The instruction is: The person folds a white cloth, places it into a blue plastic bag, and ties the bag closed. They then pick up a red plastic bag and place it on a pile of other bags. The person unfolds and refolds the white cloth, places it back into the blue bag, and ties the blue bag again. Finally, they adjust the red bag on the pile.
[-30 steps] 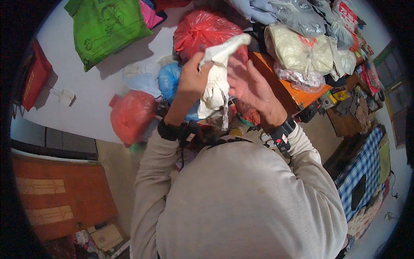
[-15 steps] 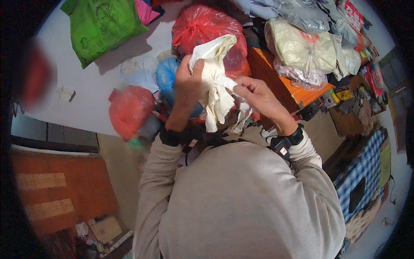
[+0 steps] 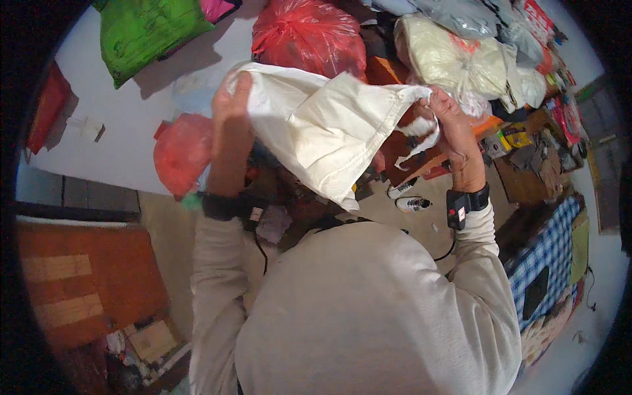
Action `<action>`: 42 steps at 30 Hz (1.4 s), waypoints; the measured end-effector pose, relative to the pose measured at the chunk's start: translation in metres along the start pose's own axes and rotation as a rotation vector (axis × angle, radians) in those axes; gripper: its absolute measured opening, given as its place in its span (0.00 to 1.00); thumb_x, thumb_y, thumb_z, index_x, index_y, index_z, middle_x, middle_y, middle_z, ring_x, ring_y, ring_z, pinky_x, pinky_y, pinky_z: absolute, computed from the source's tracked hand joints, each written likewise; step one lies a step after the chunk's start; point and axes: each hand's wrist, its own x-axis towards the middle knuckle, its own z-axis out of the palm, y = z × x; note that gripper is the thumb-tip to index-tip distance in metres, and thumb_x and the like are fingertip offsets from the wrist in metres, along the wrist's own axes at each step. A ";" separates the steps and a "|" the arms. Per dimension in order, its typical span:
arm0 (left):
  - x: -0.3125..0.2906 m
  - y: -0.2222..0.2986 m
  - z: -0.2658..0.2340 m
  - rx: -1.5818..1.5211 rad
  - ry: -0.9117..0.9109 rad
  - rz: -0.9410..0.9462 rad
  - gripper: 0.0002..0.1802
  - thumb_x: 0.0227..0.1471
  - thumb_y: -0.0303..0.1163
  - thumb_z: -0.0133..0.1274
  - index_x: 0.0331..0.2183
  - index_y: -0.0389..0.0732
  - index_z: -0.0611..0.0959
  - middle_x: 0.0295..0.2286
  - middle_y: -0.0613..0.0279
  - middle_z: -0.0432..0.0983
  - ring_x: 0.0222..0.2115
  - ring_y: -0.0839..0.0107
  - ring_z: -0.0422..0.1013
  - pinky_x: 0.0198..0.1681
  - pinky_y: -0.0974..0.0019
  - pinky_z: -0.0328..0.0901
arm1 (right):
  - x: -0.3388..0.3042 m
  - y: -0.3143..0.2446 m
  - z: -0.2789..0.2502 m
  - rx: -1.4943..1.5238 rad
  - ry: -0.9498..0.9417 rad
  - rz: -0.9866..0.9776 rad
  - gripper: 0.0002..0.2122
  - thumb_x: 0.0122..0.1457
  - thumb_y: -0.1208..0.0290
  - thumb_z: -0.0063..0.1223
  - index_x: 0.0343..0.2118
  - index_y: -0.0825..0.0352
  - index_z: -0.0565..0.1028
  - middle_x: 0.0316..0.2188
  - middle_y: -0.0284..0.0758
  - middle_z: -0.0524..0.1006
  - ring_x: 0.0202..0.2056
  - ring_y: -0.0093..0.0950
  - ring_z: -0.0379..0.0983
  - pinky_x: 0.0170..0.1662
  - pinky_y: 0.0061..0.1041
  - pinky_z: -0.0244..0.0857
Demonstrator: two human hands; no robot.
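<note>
1. Here's the creased, cream-white sheet of thin fabric (image 3: 332, 125), up at the frame's upper centre, spread between two bare hands.
2. The left hand (image 3: 232, 108) grasps its upper-left end, thumb in front, the other fingers mostly hidden.
3. Over at the right, the right hand (image 3: 451, 118) pinches the opposite corner; a ragged white fabric strip (image 3: 424, 139) dangles just beside it.
4. And the line-up: the long axis runs left to right, hand to hand; both are touching, so neither is nearer. One loose corner points down, roughly midway between them.
5. Beyond the top edge sits a bulging, translucent red plastic bag (image 3: 309, 39), upper centre.
</note>
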 end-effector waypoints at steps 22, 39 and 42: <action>0.059 0.034 -0.200 -0.255 0.047 0.074 0.20 0.57 0.37 0.48 0.46 0.33 0.71 0.43 0.50 0.72 0.43 0.60 0.70 0.45 0.57 0.69 | -0.217 -0.032 -0.113 -0.351 0.978 -0.080 0.09 0.61 0.62 0.46 0.30 0.61 0.72 0.21 0.21 0.66 0.23 0.15 0.61 0.28 0.16 0.58; 0.045 0.058 -0.170 0.869 -0.190 0.206 0.16 0.56 0.36 0.47 0.42 0.33 0.76 0.36 0.58 0.75 0.35 0.70 0.71 0.41 0.68 0.65 | -0.258 -0.095 -0.030 -0.294 0.728 -0.129 0.15 0.59 0.60 0.49 0.44 0.63 0.71 0.31 0.22 0.72 0.27 0.14 0.66 0.29 0.15 0.61; 0.013 0.055 -0.114 0.869 -0.588 0.183 0.15 0.51 0.28 0.50 0.42 0.36 0.76 0.35 0.60 0.74 0.36 0.72 0.69 0.41 0.69 0.64 | -0.246 -0.102 0.003 -0.201 0.550 -0.121 0.12 0.60 0.62 0.47 0.42 0.64 0.70 0.29 0.26 0.73 0.24 0.15 0.67 0.28 0.14 0.64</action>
